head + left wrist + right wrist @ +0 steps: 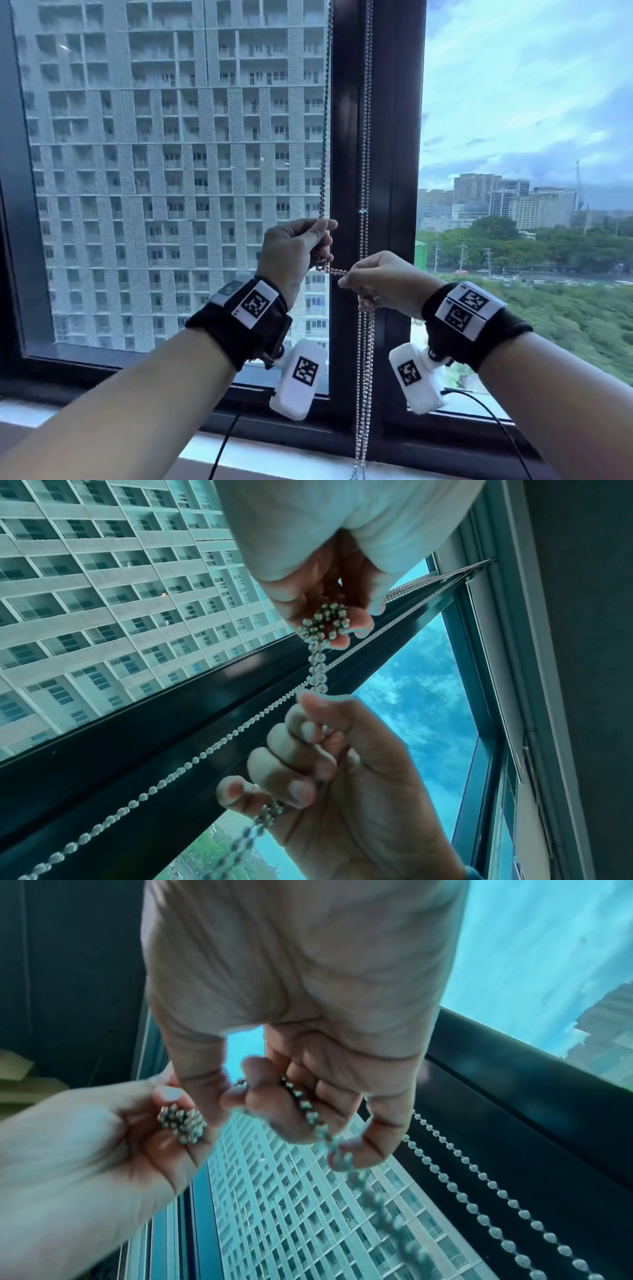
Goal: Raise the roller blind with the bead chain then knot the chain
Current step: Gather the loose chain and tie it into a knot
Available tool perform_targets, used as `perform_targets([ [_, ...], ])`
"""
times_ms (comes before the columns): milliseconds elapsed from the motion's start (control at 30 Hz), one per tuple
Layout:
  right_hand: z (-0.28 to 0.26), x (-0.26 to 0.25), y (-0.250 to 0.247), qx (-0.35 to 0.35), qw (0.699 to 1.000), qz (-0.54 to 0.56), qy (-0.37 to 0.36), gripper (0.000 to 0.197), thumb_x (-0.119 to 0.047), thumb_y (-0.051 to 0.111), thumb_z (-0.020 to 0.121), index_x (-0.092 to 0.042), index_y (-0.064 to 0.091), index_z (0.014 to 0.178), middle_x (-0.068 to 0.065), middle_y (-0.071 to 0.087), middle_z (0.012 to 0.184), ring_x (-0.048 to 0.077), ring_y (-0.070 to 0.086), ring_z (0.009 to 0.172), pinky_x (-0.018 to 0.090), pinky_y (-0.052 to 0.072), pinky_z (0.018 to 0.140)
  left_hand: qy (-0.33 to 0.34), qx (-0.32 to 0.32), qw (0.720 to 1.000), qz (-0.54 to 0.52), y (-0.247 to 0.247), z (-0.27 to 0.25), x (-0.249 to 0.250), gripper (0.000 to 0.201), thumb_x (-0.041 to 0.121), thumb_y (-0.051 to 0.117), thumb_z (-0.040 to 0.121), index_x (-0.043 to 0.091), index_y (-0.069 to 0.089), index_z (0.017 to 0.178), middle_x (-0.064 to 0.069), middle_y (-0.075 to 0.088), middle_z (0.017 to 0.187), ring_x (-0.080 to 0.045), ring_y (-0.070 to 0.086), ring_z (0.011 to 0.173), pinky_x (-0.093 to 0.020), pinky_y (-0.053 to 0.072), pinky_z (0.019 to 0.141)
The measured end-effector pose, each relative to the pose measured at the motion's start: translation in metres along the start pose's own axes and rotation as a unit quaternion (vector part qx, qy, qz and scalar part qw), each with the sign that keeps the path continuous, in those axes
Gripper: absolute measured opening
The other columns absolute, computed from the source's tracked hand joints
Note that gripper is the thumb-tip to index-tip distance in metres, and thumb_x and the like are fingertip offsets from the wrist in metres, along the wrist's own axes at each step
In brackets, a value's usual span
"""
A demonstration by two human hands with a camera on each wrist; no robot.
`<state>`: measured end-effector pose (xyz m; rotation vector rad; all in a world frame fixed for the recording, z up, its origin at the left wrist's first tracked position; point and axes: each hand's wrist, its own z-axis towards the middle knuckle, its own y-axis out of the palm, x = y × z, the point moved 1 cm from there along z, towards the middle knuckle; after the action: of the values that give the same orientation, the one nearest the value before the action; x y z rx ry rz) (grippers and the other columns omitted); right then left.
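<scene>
A metal bead chain [324,137] drops from above in front of the window glass into my left hand [323,236], which grips it in curled fingers. In the left wrist view that left hand [346,631] holds a tight clump of looped beads [324,623]. A short taut stretch of chain [334,270] runs from the clump to my right hand [346,279], lower and to the right. The right hand [260,1096] pinches the chain [308,1112] between thumb and curled fingers, and the rest trails downward. No blind fabric covers the glass in the head view.
A second bead chain [365,137] hangs along the dark window mullion [346,171], just behind my right hand, down to the white sill [274,455]. Black cables [222,445] dangle from the wrist cameras. Outside stand an apartment tower and trees.
</scene>
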<state>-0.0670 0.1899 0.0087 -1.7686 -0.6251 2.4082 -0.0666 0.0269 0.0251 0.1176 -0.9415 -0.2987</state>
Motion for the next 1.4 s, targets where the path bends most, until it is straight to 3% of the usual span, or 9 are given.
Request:
perform_targets([
  [167,-0.003,-0.015,-0.003,0.001,0.993,0.116,0.012,0.025,-0.008,0.057,0.087,-0.012,0.053,0.062,0.004,0.036,0.058,0.016,0.038,0.047,0.033,0.043,0.062,-0.002,-0.013,1.000,0.005,-0.003,0.000,0.003,0.017,0.006,0.056,0.092,-0.001,0.070,0.090,-0.006,0.058,0.065,-0.015,0.049,0.054,-0.031,0.045,0.060],
  [367,-0.002,-0.034,-0.012,0.035,0.978,0.204,0.012,0.029,-0.021,0.064,0.089,-0.017,0.049,0.064,-0.005,0.030,0.052,0.013,0.032,0.044,0.031,0.039,0.060,-0.002,-0.064,0.998,-0.008,-0.003,-0.005,0.009,0.018,0.006,0.053,0.093,-0.003,0.069,0.088,-0.004,0.053,0.058,-0.014,0.041,0.049,-0.029,0.039,0.055],
  [567,0.002,-0.047,-0.012,0.046,0.967,0.248,0.024,0.023,-0.026,0.053,0.097,-0.011,0.063,0.083,-0.007,0.034,0.051,0.007,0.035,0.038,0.025,0.039,0.052,0.003,-0.117,0.993,0.022,0.001,-0.011,0.017,0.023,0.010,0.050,0.095,-0.005,0.068,0.093,-0.012,0.062,0.063,-0.018,0.050,0.050,-0.025,0.047,0.051],
  [733,-0.006,-0.065,-0.011,0.032,0.972,0.233,-0.007,0.025,-0.014,0.039,0.102,-0.003,0.060,0.106,-0.005,0.039,0.057,0.006,0.038,0.042,0.019,0.040,0.042,-0.015,-0.131,0.991,0.029,0.004,-0.014,0.015,0.022,0.012,0.046,0.098,-0.005,0.050,0.111,-0.023,0.067,0.073,-0.022,0.061,0.050,-0.027,0.051,0.048],
  [967,-0.007,-0.077,-0.008,0.034,0.982,0.182,-0.024,0.014,-0.014,0.051,0.098,-0.006,0.061,0.091,0.003,0.054,0.067,0.010,0.042,0.047,0.021,0.040,0.044,-0.073,-0.119,0.990,0.018,0.006,-0.012,0.007,0.026,0.013,0.035,0.101,0.004,0.048,0.121,-0.031,0.068,0.089,-0.040,0.069,0.079,-0.043,0.060,0.070],
  [1067,-0.008,-0.078,-0.006,0.036,0.991,0.120,-0.038,0.015,-0.014,0.066,0.089,-0.002,0.065,0.096,0.004,0.057,0.069,0.011,0.043,0.049,0.022,0.041,0.045,-0.075,-0.115,0.988,0.065,0.008,-0.010,0.004,0.027,0.006,0.045,0.097,0.003,0.051,0.123,-0.030,0.070,0.101,-0.043,0.069,0.089,-0.048,0.058,0.080],
  [1167,-0.006,-0.077,-0.004,0.073,0.995,0.040,-0.061,0.023,-0.010,0.074,0.084,0.009,0.069,0.095,0.002,0.059,0.058,0.010,0.044,0.045,0.021,0.041,0.042,-0.070,-0.115,0.987,0.089,0.010,-0.010,0.004,0.028,0.006,0.064,0.087,0.002,0.059,0.114,-0.024,0.073,0.099,-0.035,0.072,0.085,-0.041,0.060,0.077],
  [1233,-0.006,-0.077,-0.002,0.083,0.994,0.004,-0.069,0.010,-0.007,0.072,0.086,0.002,0.069,0.082,-0.001,0.056,0.048,0.009,0.044,0.040,0.019,0.040,0.039,-0.064,-0.115,0.986,0.106,0.010,-0.009,0.004,0.030,0.005,0.071,0.081,-0.002,0.063,0.109,-0.023,0.073,0.099,-0.035,0.072,0.083,-0.041,0.060,0.077],
  [1400,-0.004,-0.081,-0.001,0.109,0.988,-0.081,-0.073,0.022,-0.012,0.069,0.089,-0.011,0.065,0.068,-0.003,0.055,0.049,0.008,0.047,0.043,0.021,0.041,0.044,-0.005,-0.037,0.991,0.128,0.010,-0.005,0.005,0.021,0.007,0.073,0.080,-0.009,0.068,0.091,-0.024,0.071,0.081,-0.028,0.066,0.066,-0.039,0.059,0.063],
])
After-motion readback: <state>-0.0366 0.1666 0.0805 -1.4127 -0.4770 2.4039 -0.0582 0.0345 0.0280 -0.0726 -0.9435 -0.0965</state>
